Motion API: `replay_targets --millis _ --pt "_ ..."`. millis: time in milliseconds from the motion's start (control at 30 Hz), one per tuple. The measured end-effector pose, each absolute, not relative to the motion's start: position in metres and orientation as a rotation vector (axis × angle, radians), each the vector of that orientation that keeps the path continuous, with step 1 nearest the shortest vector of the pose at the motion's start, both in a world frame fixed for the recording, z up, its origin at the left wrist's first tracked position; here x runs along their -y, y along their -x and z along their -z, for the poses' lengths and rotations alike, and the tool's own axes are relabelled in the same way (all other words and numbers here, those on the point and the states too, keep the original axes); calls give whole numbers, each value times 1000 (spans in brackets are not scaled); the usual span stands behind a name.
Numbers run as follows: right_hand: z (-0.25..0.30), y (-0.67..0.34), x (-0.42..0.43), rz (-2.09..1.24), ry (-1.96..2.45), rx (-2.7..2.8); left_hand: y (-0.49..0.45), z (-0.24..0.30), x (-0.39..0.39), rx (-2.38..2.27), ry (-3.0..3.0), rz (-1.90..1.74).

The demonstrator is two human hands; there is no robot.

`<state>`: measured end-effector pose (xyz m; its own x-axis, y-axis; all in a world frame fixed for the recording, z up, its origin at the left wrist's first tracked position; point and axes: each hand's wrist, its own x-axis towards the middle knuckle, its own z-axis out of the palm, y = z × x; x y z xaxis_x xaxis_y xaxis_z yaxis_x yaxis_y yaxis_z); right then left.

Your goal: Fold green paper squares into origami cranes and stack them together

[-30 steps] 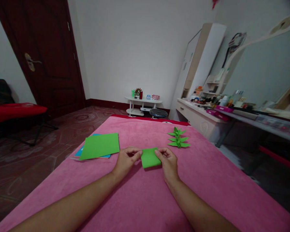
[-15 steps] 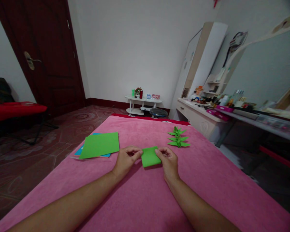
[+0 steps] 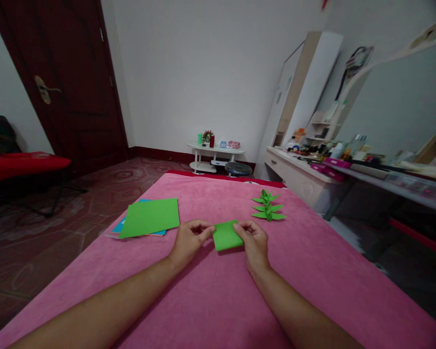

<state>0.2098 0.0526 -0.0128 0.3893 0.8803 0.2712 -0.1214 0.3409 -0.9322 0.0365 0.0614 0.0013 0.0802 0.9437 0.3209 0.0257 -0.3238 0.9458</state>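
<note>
A small green folded paper square [image 3: 227, 236] is held just over the pink cloth [image 3: 210, 295], between both hands. My left hand [image 3: 191, 240] pinches its left edge with thumb and fingers. At the upper right corner, my right hand [image 3: 254, 242] grips the same paper, thumb on top. Beyond my right hand lie several green folded paper pieces [image 3: 269, 209] with pointed tips, set in a row. To the left of my left hand rests a stack of paper with a green sheet [image 3: 152, 216] uppermost and a blue sheet [image 3: 119, 227] showing beneath.
A white low table [image 3: 215, 148] with small items stands by the far wall. On the right is a dressing table [image 3: 301, 169] crowded with bottles, below a mirror [image 3: 403, 102]. To the left are a red-seated chair [image 3: 25, 162] and a dark red door [image 3: 65, 87].
Almost everything holds still. Both hands keep the same pinch on the green paper, and the view has shifted very slightly.
</note>
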Motion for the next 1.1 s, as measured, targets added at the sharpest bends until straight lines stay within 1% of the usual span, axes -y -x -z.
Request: replay_targets --millis 1100 --pt "12 -209 -51 -871 953 900 -38 0 -62 -939 -1424 -1341"
